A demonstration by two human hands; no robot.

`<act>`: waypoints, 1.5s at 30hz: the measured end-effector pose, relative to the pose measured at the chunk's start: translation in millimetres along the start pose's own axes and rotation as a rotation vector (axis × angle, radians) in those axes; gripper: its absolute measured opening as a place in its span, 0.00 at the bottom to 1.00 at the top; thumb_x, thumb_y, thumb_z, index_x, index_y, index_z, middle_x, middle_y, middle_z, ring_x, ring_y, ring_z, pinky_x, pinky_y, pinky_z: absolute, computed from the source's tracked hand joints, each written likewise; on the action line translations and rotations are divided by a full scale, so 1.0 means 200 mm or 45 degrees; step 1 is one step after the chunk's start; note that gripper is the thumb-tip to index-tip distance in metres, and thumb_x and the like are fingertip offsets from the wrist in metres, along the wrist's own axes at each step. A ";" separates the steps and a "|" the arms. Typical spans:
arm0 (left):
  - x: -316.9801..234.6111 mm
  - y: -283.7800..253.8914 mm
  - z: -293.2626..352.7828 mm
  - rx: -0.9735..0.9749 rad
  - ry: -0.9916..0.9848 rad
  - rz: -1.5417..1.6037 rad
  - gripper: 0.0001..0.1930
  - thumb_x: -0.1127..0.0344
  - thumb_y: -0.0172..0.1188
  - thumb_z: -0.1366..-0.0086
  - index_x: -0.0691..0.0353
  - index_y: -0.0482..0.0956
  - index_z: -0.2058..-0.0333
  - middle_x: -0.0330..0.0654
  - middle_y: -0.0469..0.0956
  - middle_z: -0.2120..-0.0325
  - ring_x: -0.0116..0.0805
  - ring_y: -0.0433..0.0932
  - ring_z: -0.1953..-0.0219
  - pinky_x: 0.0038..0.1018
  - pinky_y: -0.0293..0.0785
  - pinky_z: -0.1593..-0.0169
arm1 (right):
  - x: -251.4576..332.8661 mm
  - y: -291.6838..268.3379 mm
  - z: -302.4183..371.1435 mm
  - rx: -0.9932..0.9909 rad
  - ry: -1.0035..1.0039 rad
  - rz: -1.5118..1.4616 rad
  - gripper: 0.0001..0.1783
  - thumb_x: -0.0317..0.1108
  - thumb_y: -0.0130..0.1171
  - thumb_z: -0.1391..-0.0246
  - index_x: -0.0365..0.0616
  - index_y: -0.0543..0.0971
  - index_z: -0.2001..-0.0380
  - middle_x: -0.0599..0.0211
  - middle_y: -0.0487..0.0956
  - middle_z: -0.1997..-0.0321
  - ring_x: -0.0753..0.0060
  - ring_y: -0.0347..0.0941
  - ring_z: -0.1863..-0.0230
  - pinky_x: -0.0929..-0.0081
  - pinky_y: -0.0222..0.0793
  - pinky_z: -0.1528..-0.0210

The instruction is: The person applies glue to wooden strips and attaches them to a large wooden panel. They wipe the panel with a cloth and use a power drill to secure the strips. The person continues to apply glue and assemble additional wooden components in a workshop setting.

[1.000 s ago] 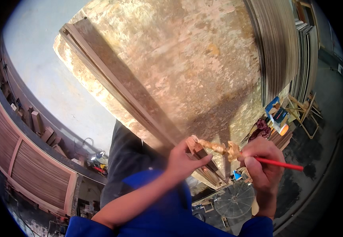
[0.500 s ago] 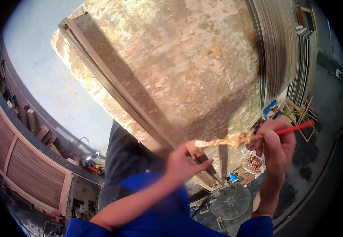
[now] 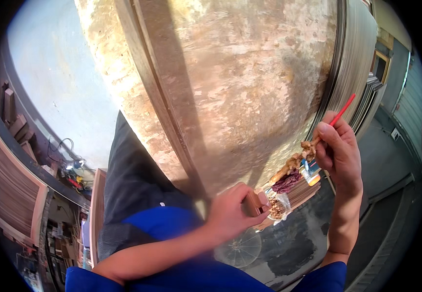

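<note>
My right hand [image 3: 338, 151] is closed on a thin red-handled brush [image 3: 343, 109]. Its lower part is thickly caked in yellowish-brown, glue-like matter [image 3: 296, 163] and slants down to the left. Lower and to the left, my left hand [image 3: 233, 209] grips the end of a wooden piece [image 3: 255, 202] between thumb and fingers, with what looks like a notch in that end. The caked tip is near this wood but apart from it. A long wooden rail [image 3: 155, 82] lies across the mottled, stained board [image 3: 240, 73]; whether it joins the held end is hidden.
Beyond the brush lie a dark red bundle [image 3: 287, 182] and a clear bag of small wooden bits [image 3: 276, 207]. Thin panels [image 3: 359, 44] are stacked at the right. A round fan grille [image 3: 240, 248] is below, and framed panels [image 3: 11, 194] stand at left.
My right hand has lifted the brush up and away from the wood, tilting its red end upward. My left hand has shifted slightly right and down, still gripping the wood. The whole view has turned.
</note>
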State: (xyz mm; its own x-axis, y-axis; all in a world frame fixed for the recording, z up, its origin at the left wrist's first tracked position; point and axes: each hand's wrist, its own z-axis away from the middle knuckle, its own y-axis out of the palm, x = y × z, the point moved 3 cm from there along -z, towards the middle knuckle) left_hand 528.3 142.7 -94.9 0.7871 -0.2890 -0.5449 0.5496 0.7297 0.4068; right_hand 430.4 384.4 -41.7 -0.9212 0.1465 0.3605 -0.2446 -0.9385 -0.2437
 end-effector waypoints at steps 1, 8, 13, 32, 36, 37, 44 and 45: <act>0.00 0.00 0.00 -0.011 -0.008 0.032 0.15 0.65 0.79 0.49 0.55 0.77 0.75 0.34 0.80 0.71 0.32 0.82 0.66 0.27 0.77 0.60 | 0.02 0.02 -0.01 0.032 0.022 0.051 0.10 0.34 0.56 0.31 0.48 0.71 0.69 0.75 0.70 0.83 0.89 0.56 0.88 0.87 0.48 0.86; 0.00 -0.02 -0.01 -0.053 0.046 -0.098 0.14 0.62 0.78 0.50 0.55 0.79 0.73 0.37 0.79 0.73 0.38 0.82 0.67 0.32 0.77 0.60 | 0.10 0.12 0.00 -0.009 -0.038 0.235 0.09 0.32 0.58 0.33 0.48 0.71 0.69 0.78 0.72 0.80 0.90 0.62 0.84 0.88 0.49 0.84; 0.00 -0.03 -0.01 -0.067 0.014 -0.088 0.15 0.59 0.79 0.51 0.55 0.79 0.73 0.37 0.79 0.73 0.40 0.82 0.67 0.32 0.77 0.61 | 0.13 0.10 0.05 -0.066 -0.205 0.266 0.10 0.30 0.57 0.33 0.45 0.71 0.70 0.75 0.71 0.81 0.88 0.62 0.85 0.87 0.50 0.84; 0.03 0.04 0.04 -0.096 0.055 -0.151 0.19 0.58 0.79 0.49 0.58 0.80 0.65 0.38 0.81 0.68 0.32 0.83 0.64 0.29 0.80 0.56 | 0.03 0.01 0.54 -0.298 -0.724 0.191 0.08 0.28 0.53 0.32 0.45 0.68 0.68 0.73 0.70 0.78 0.89 0.57 0.84 0.86 0.49 0.81; -0.01 0.02 0.06 -0.063 -0.069 -0.227 0.21 0.55 0.79 0.50 0.59 0.81 0.63 0.40 0.81 0.68 0.34 0.83 0.64 0.30 0.80 0.56 | 0.02 0.04 0.66 -0.445 -0.809 0.232 0.08 0.25 0.52 0.34 0.44 0.67 0.69 0.71 0.70 0.78 0.87 0.57 0.84 0.86 0.50 0.81; 0.00 0.02 0.06 -0.072 -0.046 -0.201 0.22 0.55 0.79 0.50 0.59 0.81 0.62 0.41 0.82 0.68 0.36 0.84 0.64 0.31 0.80 0.56 | 0.03 0.03 0.70 -0.515 -0.898 0.260 0.08 0.25 0.51 0.34 0.43 0.67 0.70 0.70 0.70 0.79 0.86 0.58 0.84 0.87 0.51 0.81; -0.01 0.02 0.05 -0.086 0.037 -0.158 0.22 0.55 0.77 0.51 0.56 0.83 0.58 0.44 0.83 0.65 0.44 0.84 0.62 0.34 0.79 0.55 | 0.10 0.37 0.83 -0.188 -1.163 0.936 0.12 0.19 0.65 0.57 0.42 0.77 0.68 0.60 0.80 0.76 0.64 0.76 0.78 0.74 0.71 0.75; -0.01 0.02 0.05 -0.109 0.081 -0.166 0.22 0.55 0.77 0.50 0.56 0.83 0.58 0.45 0.83 0.64 0.45 0.84 0.62 0.34 0.79 0.55 | 0.11 0.38 0.83 -0.183 -1.145 0.992 0.12 0.18 0.65 0.58 0.42 0.77 0.69 0.60 0.80 0.76 0.64 0.76 0.78 0.73 0.71 0.75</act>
State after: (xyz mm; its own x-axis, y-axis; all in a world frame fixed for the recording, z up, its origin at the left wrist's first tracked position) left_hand 532.2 139.1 -85.0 0.6896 -0.3470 -0.6356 0.6182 0.7393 0.2671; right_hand 441.7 263.5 96.9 -0.3092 -0.7706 0.5573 0.2011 -0.6257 -0.7537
